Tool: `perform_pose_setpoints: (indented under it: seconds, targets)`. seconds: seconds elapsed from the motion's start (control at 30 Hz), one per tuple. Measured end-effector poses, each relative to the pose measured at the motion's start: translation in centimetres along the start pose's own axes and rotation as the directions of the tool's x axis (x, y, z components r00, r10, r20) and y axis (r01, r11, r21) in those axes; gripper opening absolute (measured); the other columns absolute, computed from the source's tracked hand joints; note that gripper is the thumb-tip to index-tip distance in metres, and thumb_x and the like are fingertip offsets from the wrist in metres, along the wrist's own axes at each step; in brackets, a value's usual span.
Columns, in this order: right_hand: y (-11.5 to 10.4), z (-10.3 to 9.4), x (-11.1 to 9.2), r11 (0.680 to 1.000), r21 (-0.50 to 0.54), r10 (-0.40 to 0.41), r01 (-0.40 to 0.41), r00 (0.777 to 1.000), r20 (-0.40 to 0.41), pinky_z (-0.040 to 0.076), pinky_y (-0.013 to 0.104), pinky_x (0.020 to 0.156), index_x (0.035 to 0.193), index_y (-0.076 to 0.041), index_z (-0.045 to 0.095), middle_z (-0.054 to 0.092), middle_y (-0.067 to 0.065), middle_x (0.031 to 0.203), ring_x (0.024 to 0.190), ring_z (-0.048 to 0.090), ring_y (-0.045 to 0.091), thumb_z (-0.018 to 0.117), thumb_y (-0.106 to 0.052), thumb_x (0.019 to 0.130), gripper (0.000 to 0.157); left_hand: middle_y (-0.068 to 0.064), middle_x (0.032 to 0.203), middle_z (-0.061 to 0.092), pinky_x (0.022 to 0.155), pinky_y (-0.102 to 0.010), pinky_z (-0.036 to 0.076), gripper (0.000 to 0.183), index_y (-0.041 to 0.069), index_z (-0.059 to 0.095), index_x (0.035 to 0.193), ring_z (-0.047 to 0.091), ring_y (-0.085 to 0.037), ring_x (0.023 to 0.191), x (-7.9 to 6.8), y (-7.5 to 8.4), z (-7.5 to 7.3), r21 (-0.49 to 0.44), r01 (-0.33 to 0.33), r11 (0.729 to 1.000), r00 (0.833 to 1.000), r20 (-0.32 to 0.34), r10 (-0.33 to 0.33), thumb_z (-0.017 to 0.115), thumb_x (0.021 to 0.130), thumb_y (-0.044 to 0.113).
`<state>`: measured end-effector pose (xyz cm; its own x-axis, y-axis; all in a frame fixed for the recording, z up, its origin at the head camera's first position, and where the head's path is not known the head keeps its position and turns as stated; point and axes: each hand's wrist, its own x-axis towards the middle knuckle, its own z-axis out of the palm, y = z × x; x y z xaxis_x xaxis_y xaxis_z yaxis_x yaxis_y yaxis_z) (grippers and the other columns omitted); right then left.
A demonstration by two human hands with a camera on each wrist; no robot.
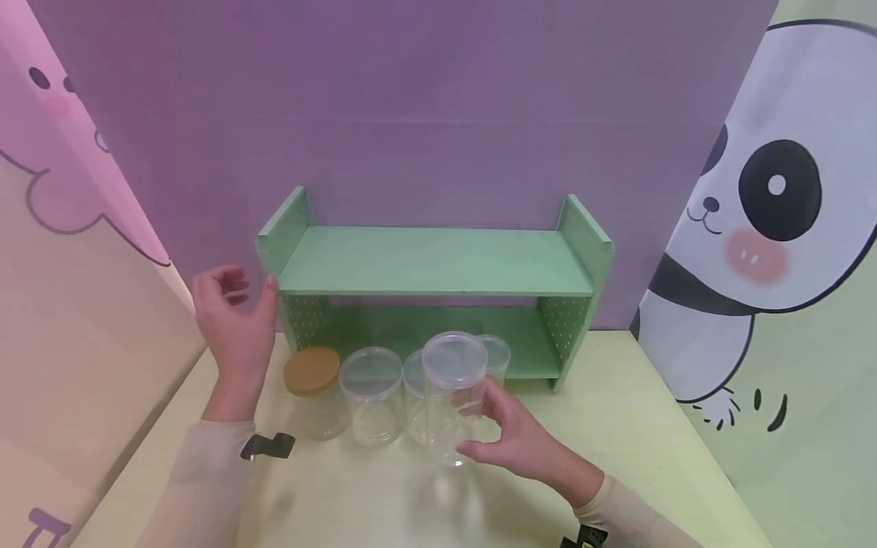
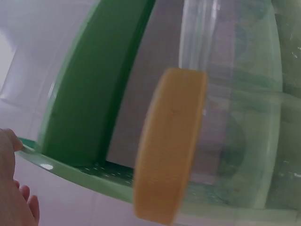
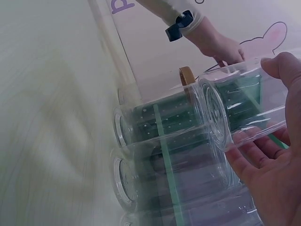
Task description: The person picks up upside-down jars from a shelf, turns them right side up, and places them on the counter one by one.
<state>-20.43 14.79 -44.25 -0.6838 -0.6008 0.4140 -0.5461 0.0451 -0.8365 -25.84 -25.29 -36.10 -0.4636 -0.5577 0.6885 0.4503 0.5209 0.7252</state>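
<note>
My right hand [image 1: 524,445] grips a clear jar [image 1: 448,407] with a translucent lid, thumb on one side and fingers on the other. In the right wrist view its base [image 3: 215,113] is higher off the table than the bases of the neighbouring jars. Raised beside the left end of a green two-tier shelf [image 1: 438,259], my left hand [image 1: 236,323] has loosely bent fingers and holds nothing; its thumb is right at the shelf's side panel. Before the shelf stand a jar with a tan lid [image 1: 312,371] and two clear-lidded jars [image 1: 373,399], [image 1: 414,396].
Another clear jar [image 1: 497,355] stands behind the held one, partly hidden by it. Both shelf tiers show bare green boards. A pale table [image 1: 644,441] lies under everything, with a purple backdrop [image 1: 438,114] behind and panels with cartoon animals at both sides.
</note>
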Motion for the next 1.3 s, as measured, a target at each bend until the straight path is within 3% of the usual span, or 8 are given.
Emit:
perform_pose_setpoints:
  seconds: [0.2,0.33,0.5,0.67,0.8,1.1,1.3]
  targets:
    - [0.0,-0.1,-0.1,1.000,-0.002,0.009,-0.009,1.000,0.002,0.056,0.044,0.114,0.156,-0.010,0.051,0.066,0.016,0.136,0.126,0.068,0.027,0.087,-0.002,0.089,0.076,0.005,0.126,0.062,0.096,-0.027,0.061,0.048,0.001,0.066,0.138,0.064,-0.016,0.114,0.2,-1.3,0.4,-0.023,0.079,0.997,0.996,0.043,-0.078,0.085,0.095,0.010]
    - [0.0,-0.1,-0.1,1.000,-0.004,0.012,-0.012,1.000,-0.001,0.056,0.044,0.114,0.157,-0.011,0.050,0.066,0.018,0.135,0.126,0.068,0.028,0.087,-0.002,0.089,0.078,-0.005,0.134,0.068,0.093,-0.022,0.063,0.049,0.007,0.070,0.143,0.068,-0.016,0.117,0.4,-2.0,0.9,0.004,0.116,0.993,0.987,0.112,-0.116,0.085,0.098,0.016]
    - [0.1,-0.2,-0.2,1.000,-0.001,0.023,-0.023,1.000,0.001,0.056,0.044,0.114,0.158,-0.012,0.049,0.065,0.016,0.136,0.126,0.068,0.028,0.086,-0.003,0.090,0.078,-0.010,0.129,0.077,0.085,-0.014,0.060,0.041,0.013,0.076,0.141,0.073,-0.011,0.108,0.4,-2.2,1.1,0.033,0.142,0.989,0.981,0.127,-0.145,0.082,0.101,0.022]
    - [0.2,-0.5,-0.4,1.000,-0.018,0.019,-0.020,1.000,-0.012,0.056,0.045,0.115,0.156,-0.012,0.050,0.065,0.022,0.136,0.126,0.068,0.027,0.087,-0.002,0.089,0.077,-0.014,0.123,0.081,0.083,-0.015,0.063,0.035,0.016,0.080,0.137,0.074,-0.002,0.097,0.2,-2.0,1.3,-0.020,0.153,0.988,0.981,0.121,-0.150,0.081,0.102,0.023]
    - [0.2,-1.0,-0.8,0.999,-0.030,0.024,-0.024,0.999,-0.023,0.057,0.044,0.114,0.157,-0.011,0.049,0.066,0.018,0.138,0.127,0.068,0.028,0.088,-0.003,0.090,0.078,-0.017,0.117,0.082,0.081,-0.015,0.063,0.031,0.014,0.081,0.133,0.074,0.001,0.091,0.0,-2.0,1.6,-0.048,0.152,0.987,0.984,0.098,-0.147,0.081,0.102,0.019]
    - [0.7,-3.3,-2.4,0.993,-0.113,0.009,-0.017,0.998,-0.067,0.056,0.040,0.114,0.159,-0.008,0.048,0.066,0.016,0.142,0.127,0.069,0.034,0.089,0.000,0.088,0.082,-0.016,0.115,0.082,0.081,-0.014,0.061,0.028,0.011,0.083,0.127,0.073,-0.003,0.090,-0.1,-1.3,1.9,-0.040,0.181,0.983,0.982,0.054,-0.179,0.078,0.100,0.014]
    - [1.5,-5.3,-3.9,0.989,-0.150,-0.014,-0.005,0.992,-0.124,0.055,0.031,0.113,0.151,0.000,0.051,0.068,0.020,0.135,0.124,0.070,0.032,0.087,0.005,0.089,0.072,-0.017,0.114,0.082,0.078,-0.012,0.060,0.028,0.011,0.084,0.127,0.072,-0.002,0.087,-0.2,-1.1,2.0,-0.026,0.186,0.982,0.982,0.039,-0.185,0.078,0.100,0.014]
